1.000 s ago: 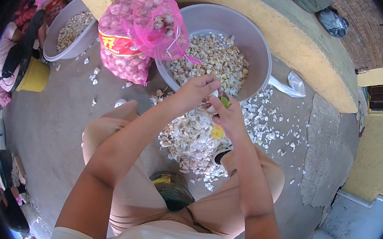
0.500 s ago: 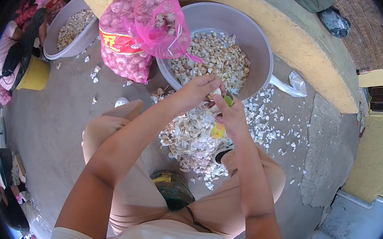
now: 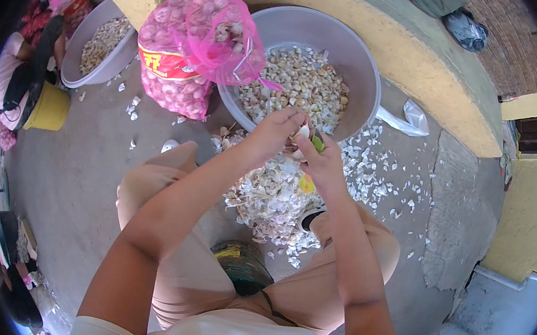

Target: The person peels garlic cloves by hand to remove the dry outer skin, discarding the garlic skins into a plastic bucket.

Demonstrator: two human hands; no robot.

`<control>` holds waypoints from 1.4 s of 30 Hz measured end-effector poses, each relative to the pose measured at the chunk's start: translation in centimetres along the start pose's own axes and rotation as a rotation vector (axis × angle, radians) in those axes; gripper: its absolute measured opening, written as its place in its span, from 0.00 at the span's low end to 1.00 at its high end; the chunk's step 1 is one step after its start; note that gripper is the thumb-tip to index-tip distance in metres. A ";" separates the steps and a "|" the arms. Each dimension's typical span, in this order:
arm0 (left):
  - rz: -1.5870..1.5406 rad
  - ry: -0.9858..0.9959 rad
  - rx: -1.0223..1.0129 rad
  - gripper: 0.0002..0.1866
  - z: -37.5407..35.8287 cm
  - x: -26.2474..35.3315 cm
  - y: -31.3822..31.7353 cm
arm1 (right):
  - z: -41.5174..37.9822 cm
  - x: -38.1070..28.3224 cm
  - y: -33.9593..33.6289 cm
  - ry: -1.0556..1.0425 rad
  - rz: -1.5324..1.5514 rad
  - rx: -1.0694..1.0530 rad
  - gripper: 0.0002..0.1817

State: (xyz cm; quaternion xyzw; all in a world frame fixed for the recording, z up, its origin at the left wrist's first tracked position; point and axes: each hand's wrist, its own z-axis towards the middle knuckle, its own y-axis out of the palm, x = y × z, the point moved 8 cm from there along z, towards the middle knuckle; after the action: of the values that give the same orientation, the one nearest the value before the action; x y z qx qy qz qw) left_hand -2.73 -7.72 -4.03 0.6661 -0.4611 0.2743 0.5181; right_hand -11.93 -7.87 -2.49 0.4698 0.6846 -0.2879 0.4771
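Observation:
My left hand point(image 3: 276, 130) has its fingers closed on a garlic bulb point(image 3: 303, 132), partly hidden by both hands. Close against it is my right hand point(image 3: 325, 165), wrapped round a small green-handled knife point(image 3: 318, 144), its thumb by the garlic. Both hands meet over the near rim of a large grey basin point(image 3: 370, 68) holding many garlic cloves point(image 3: 301, 81). Below them a heap of papery garlic skins point(image 3: 272, 200) lies on the floor between my feet. A yellow-orange item point(image 3: 306, 183) shows beside my right wrist.
A pink mesh sack of garlic point(image 3: 173, 92) leans at the basin's left. Farther left stand a second basin point(image 3: 118, 59) of cloves and a yellow bucket point(image 3: 50, 107) beside a seated person point(image 3: 11, 84). A white plastic bag point(image 3: 413, 119) lies by the low wall point(image 3: 440, 99).
The garlic between my fingers has turned and shows more of its white side. My right hand has shifted slightly, with the green handle tilted lower. The basins and sack stay put.

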 end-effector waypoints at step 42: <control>-0.139 -0.364 0.207 0.11 1.6 -2.2 -8.4 | 0.5 -0.8 -3.1 0.054 0.084 0.127 0.12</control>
State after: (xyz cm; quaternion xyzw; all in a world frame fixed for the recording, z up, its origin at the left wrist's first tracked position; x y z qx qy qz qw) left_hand 3.68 -8.15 -10.06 0.7844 -0.4693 0.1591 0.3730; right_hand -14.49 -9.85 -2.12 0.5351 0.6571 -0.2978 0.4395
